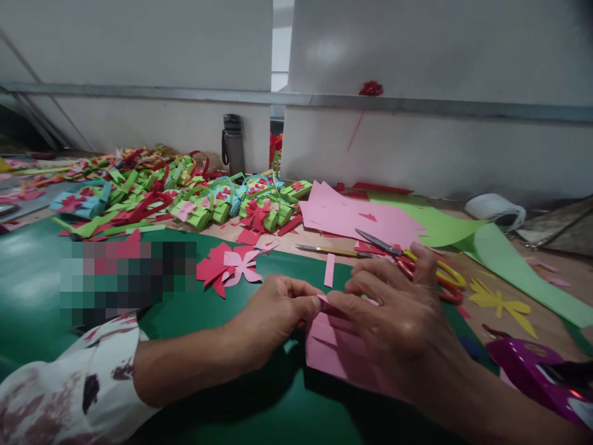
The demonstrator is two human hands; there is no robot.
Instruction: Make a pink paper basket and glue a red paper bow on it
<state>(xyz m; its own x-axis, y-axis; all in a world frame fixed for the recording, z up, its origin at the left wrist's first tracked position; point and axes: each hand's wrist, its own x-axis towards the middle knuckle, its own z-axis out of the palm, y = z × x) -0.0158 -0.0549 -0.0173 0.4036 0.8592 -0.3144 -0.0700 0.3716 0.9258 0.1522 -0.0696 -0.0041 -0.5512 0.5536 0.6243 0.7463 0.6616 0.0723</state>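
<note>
A folded piece of pink paper is between my hands, over the green mat. My left hand pinches its upper left corner between thumb and fingers. My right hand grips the upper edge close beside, its fingers bent over the paper and hiding much of it. Just beyond the fingers lies a small pink strip. To the left are pink and red paper flowers. Scissors with yellow and red handles lie behind my right hand, and a thin yellow-handled cutter is near them.
Pink sheets and green sheets lie at the back right. Several small green paper bags with flowers pile up at back left, before a dark bottle. A purple device sits at the right, near a yellow paper cutout.
</note>
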